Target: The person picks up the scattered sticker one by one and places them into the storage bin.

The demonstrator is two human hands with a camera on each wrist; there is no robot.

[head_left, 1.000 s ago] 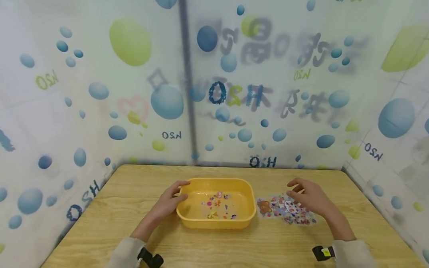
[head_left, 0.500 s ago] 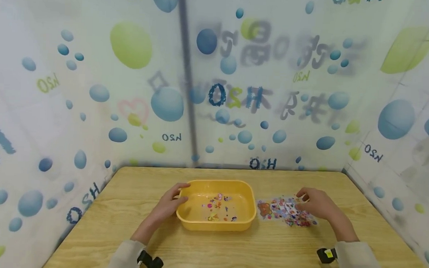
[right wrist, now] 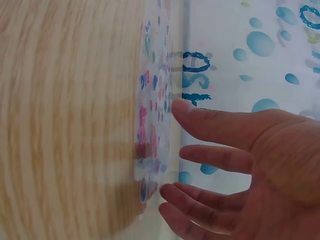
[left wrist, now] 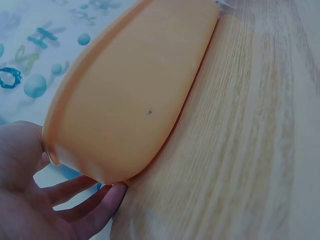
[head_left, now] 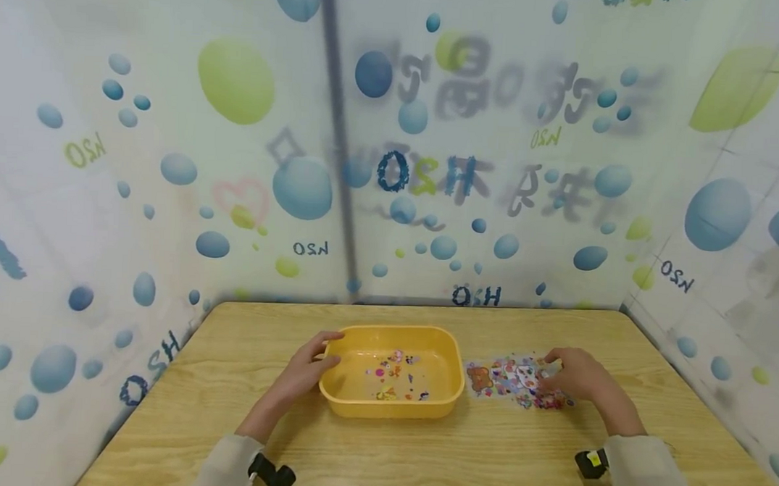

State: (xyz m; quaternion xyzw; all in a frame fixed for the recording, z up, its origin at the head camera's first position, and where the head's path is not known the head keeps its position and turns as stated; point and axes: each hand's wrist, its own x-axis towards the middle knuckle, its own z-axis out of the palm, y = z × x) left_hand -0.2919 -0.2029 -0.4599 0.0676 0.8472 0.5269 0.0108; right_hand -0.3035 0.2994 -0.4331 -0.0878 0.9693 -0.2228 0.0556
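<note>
A yellow plastic basin (head_left: 391, 410) stands on the table with small colourful stickers (head_left: 397, 374) lying on its floor. My left hand (head_left: 307, 366) grips the basin's left end, thumb at the rim and fingers against the outer wall, as the left wrist view shows. To the basin's right lies a clear, flat bundle of sticker sheets (head_left: 504, 375) with a brown bear and many small figures. Over its right end hovers my right hand (head_left: 579, 374), fingers loosely bent and holding nothing. In the right wrist view, its thumb and fingertips are close to the sticker sheets (right wrist: 150, 120); contact cannot be told.
The wooden table (head_left: 419, 462) runs up to a bubble-printed curtain (head_left: 495, 204) at the back, with similar printed walls on both sides. Black wrist cameras (head_left: 271, 473) sit at both cuffs.
My right hand has moved slightly right and lowered toward the right end of the sticker sheets. My left hand and the basin have stayed in place.
</note>
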